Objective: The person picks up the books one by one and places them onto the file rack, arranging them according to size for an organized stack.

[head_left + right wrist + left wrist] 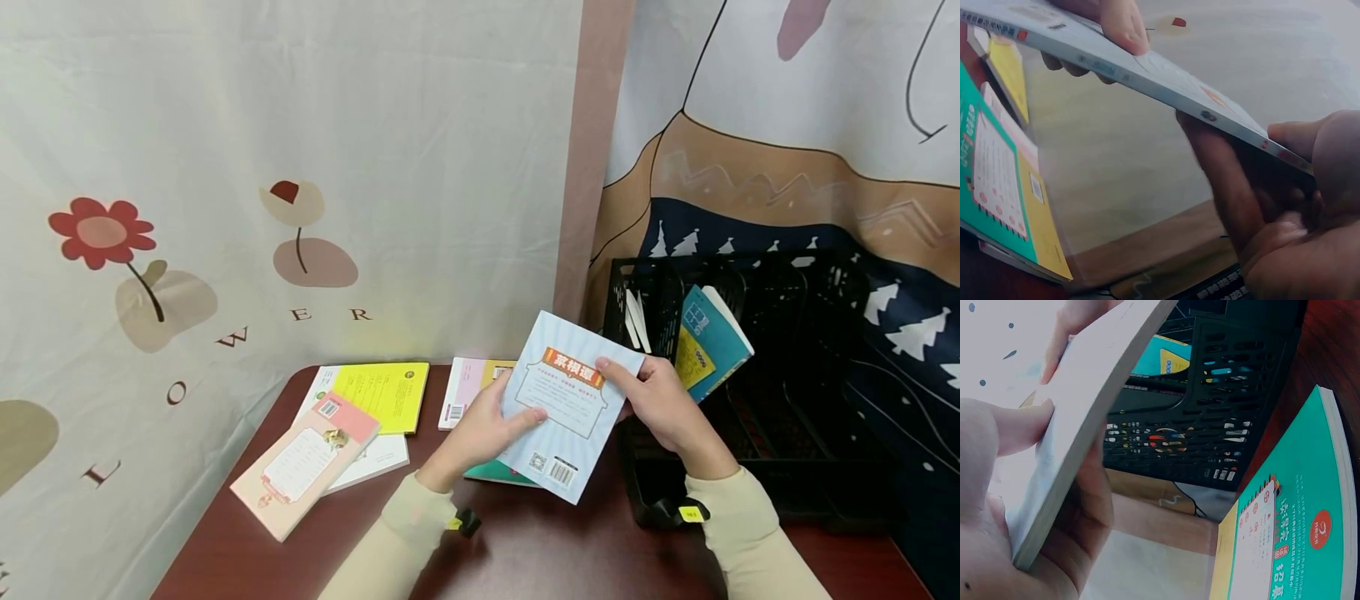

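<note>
A light blue book [562, 433] with an orange title label is held tilted over the table by both hands. My left hand [480, 429] grips its left edge, thumb on the cover and fingers underneath, as the left wrist view also shows. At the upper right corner my right hand [663, 408] pinches the same book, thumb on top. In the right wrist view the book's spine [1166, 94] runs between the two hands. Beneath it lies a green and yellow book [1304, 506], mostly hidden from the head view.
A black slotted rack [795, 400] stands on the right, with a teal book [720, 350] leaning inside and white-edged books [636, 321] at its left. On the table's left lie a pink book [300, 475], a yellow book [382, 396] and a white one [375, 462]. A curtain hangs behind.
</note>
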### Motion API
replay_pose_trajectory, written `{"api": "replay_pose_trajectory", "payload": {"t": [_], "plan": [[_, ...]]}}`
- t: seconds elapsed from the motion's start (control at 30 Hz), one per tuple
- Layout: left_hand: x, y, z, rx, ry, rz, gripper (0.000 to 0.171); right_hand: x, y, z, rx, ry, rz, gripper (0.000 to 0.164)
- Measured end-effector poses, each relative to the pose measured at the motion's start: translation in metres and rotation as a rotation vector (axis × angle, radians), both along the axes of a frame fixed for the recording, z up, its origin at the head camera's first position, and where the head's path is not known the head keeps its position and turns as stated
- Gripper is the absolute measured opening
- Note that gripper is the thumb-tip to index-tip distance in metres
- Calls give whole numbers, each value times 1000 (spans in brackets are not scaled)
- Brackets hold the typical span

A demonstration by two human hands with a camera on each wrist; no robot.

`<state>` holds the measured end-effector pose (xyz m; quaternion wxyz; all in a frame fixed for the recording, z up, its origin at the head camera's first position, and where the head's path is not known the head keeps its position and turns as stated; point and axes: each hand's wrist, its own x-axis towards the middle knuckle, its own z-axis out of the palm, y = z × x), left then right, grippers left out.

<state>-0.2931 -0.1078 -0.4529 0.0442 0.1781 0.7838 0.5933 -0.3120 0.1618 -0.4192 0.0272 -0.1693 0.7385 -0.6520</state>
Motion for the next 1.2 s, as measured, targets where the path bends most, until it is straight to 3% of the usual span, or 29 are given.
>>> {"api": "replay_pose_trajectory", "payload": {"t": [0.17, 0.4, 0.67, 0.9, 1.07, 1.2], "plan": [[-1, 1, 0, -46, -28, 29, 55, 6, 2, 8, 104, 97, -90, 49], [-5, -1, -5, -142, 71, 68, 38, 18, 16, 27, 252, 198, -220, 49], [-9, -5, -6, -107, 58, 46, 35, 34, 51, 52, 312, 325, -436, 41], [-8, 0, -7, -97, 34, 36, 32, 43, 80, 62, 351, 360, -596, 36], [-6, 10, -7, -136, 58, 31, 28, 53, 95, 71, 375, 325, -768, 39], [-5, 20, -6, -128, 60, -2, 29, 58, 102, 76, 393, 350, -884, 42]]}}
